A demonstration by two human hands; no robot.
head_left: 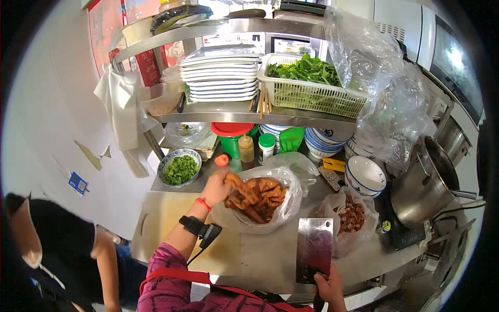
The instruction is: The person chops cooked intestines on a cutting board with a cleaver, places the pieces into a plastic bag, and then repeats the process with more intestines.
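My left hand is closed on a piece of braised meat, glossy and brown. It hangs over the left side of a bowl lined with a clear plastic bag, where more pieces of the same meat lie. In my right hand, low at the front right, is a cleaver by its handle. The broad blade points away from me, and its underside is hidden. A second plastic bag of chopped reddish-brown bits sits just beyond the blade.
A pale cutting board lies left of centre. Chopped greens fill a bowl behind it. White bowls and a tall steel pot stand right. Above, a shelf holds stacked trays and a leafy-greens basket. Another person is at left.
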